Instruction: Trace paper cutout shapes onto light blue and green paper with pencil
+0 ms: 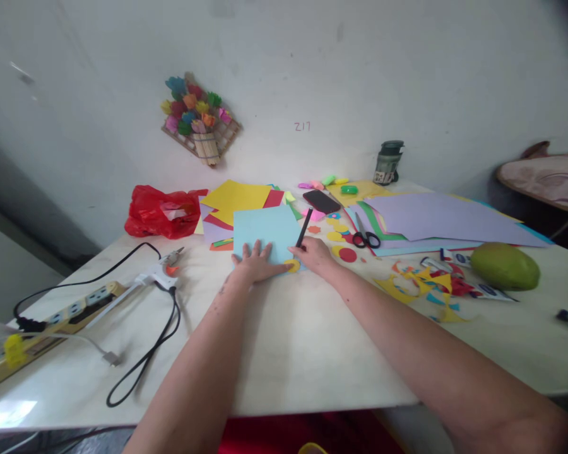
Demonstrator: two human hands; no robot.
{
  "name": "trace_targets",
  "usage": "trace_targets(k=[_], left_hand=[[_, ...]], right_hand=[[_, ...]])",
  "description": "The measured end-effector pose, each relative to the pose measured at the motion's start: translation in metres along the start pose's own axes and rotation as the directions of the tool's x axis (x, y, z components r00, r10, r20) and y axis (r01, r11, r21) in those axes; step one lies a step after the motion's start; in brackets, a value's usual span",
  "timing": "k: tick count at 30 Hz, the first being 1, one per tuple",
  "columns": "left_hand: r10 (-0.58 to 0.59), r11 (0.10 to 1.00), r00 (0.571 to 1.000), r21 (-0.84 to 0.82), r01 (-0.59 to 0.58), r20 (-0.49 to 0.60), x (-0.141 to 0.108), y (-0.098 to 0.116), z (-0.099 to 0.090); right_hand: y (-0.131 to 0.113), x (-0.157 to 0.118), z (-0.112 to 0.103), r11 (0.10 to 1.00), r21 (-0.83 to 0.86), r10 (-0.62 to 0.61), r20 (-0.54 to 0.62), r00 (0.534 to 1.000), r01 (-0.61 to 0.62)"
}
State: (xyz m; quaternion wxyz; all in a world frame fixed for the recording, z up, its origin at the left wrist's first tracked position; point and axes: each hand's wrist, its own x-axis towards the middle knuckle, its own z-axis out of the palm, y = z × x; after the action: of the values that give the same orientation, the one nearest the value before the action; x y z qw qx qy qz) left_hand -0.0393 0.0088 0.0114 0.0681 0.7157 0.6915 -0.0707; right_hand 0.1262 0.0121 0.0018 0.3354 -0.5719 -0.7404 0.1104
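Observation:
A light blue sheet of paper point(265, 227) lies on the table in front of me. My left hand point(255, 263) is spread flat on its lower part, with the thumb reaching right to a small yellow paper circle point(292, 265) at the sheet's lower right corner. Beside that circle, my right hand point(316, 252) grips a black pen point(305, 228), held upright with a slight tilt. The pen's tip is hidden behind my fingers. Just right of this hand lies a red paper circle point(347, 255) among other cut shapes.
Black-handled scissors point(366, 238) and a phone point(321, 201) lie beyond my right hand. Yellow scraps point(426, 284) and a green mango point(505, 267) are farther right. To the left are a glue gun point(163, 271), its looped cord, a power strip point(80, 306) and a red plastic bag point(163, 211).

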Motion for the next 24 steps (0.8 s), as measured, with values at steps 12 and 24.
trace_targets(k=[12,24], left_hand=[[0.009,1.0,1.0,-0.006,-0.009,-0.002,0.0019,-0.0014,0.0013],[0.018,1.0,1.0,-0.003,-0.018,-0.009,0.0054,-0.0033,0.0039]], right_hand=[[-0.0022,-0.0013,-0.0014,1.0,0.023,-0.014,0.004,1.0,0.014],[0.0015,-0.001,-0.0019,0.997,0.076,-0.02,-0.008,1.0,0.021]])
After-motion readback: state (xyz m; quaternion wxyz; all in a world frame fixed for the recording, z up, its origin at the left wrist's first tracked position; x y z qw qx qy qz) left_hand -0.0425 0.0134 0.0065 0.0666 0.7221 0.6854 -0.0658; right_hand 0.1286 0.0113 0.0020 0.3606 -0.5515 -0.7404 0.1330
